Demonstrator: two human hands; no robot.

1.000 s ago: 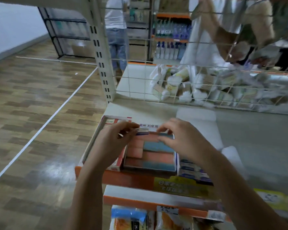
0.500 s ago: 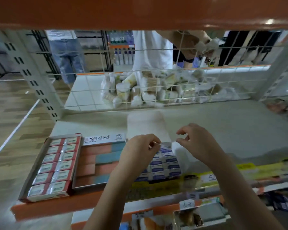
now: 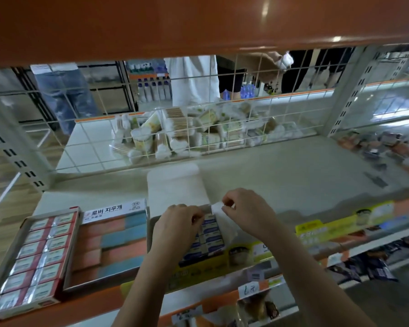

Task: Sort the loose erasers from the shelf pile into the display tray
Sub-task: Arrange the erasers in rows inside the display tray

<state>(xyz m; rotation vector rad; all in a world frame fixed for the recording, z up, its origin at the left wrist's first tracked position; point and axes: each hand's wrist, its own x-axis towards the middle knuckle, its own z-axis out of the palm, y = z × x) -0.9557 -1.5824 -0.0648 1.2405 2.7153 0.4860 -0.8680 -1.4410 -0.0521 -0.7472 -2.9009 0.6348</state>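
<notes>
- Pale shelf [image 3: 281, 175] carried three eraser trays along its front edge.
- Left hand [image 3: 177, 223] curled over blue-labelled erasers [image 3: 210, 234]; whether it gripped one, I cannot tell.
- Right hand [image 3: 243, 208] pinched a white flap [image 3: 217, 206] at 12 o'clock of that display tray [image 3: 198, 256].

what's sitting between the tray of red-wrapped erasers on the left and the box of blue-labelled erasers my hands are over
In the head view, one display tray of pink and blue block erasers lies between the red-wrapped eraser tray and the blue-labelled eraser box.

Overhead light is glaring off the orange beam [image 3: 269, 17] at 12 o'clock; edges are bending, blurring.
</notes>
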